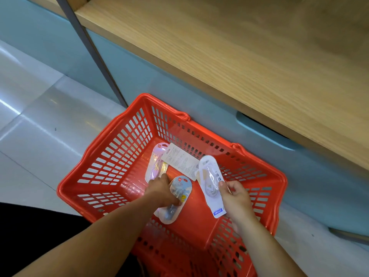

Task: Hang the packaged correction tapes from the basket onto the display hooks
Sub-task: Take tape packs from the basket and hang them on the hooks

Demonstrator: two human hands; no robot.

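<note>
A red plastic basket [111, 156] stands on the floor below me. My right hand [236, 196] grips a white-and-blue correction tape pack [209, 182] over the basket's right side. My left hand [161, 188] reaches into the basket and holds a light blue pack [180, 186] by its edge, fingertips near a pink pack [156, 164] lying on the bottom. A white card pack [180, 159] lies face down between the pink one and the one in my right hand. No display hooks are in view.
A wooden shelf [239, 47] runs above pale blue cabinet drawers [299, 176] right behind the basket. A dark metal upright [89, 50] stands at the left. Glossy white floor tiles [40, 116] spread to the left.
</note>
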